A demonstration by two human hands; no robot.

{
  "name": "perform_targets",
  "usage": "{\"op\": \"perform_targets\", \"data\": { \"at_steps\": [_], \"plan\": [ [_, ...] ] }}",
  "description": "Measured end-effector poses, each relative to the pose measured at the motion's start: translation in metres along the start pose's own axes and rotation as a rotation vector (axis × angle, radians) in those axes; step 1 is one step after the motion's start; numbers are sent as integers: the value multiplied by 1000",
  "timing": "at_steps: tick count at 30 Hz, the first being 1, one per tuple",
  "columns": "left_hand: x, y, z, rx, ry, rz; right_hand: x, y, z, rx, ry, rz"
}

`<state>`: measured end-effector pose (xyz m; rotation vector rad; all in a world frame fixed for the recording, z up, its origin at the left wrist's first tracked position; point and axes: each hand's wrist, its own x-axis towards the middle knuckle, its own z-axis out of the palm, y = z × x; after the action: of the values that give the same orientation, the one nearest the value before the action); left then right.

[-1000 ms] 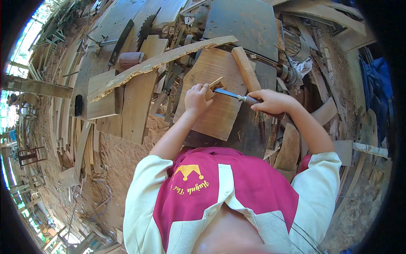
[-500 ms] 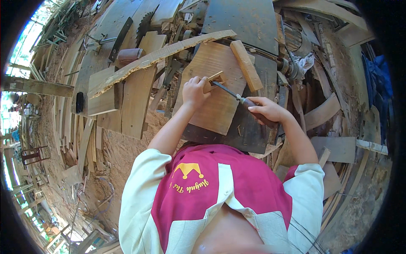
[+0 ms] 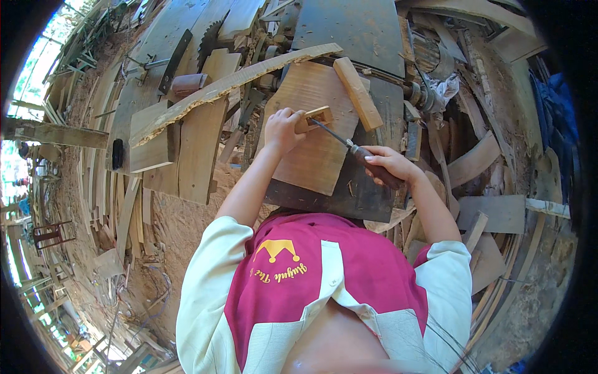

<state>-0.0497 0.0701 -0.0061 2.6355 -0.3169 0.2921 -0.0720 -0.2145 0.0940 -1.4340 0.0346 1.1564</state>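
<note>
Broad board [image 3: 311,167] below, chisel [image 3: 358,151] at wooden block [image 3: 314,115].
Your left hand [image 3: 283,129] holds the block, your right hand [image 3: 391,166] the chisel; light strokes, firmly braced, look best.

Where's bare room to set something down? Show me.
The board is bare from block and chisel to its near edge; the plate beyond the stick mostly is too. It's crowded where left hand, block and chisel meet, and leftward where the slab crosses planks.
</note>
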Motion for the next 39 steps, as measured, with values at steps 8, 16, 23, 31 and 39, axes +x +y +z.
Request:
{"op": "perform_targets", "data": {
  "at_steps": [8, 16, 23, 31, 39],
  "plan": [
    [9, -11, -1, -80, -94, -35, -11, -40, 0, -429, 55, -24],
    [8, -6, -1, -77, -42, -57, 4, -45, 21, -908, 155, -68],
    [8, -8, -4, -63, -37, -30, -2, -79, 30, -1054, 124, 7],
    [5, -10, 0, -83, -1, -34, 11, -109, 27, -1282, 99, -11],
    [5, -11, 1, -80, 23, -16, 17, -113, 32, -965, 40, 145]
  ]
}}
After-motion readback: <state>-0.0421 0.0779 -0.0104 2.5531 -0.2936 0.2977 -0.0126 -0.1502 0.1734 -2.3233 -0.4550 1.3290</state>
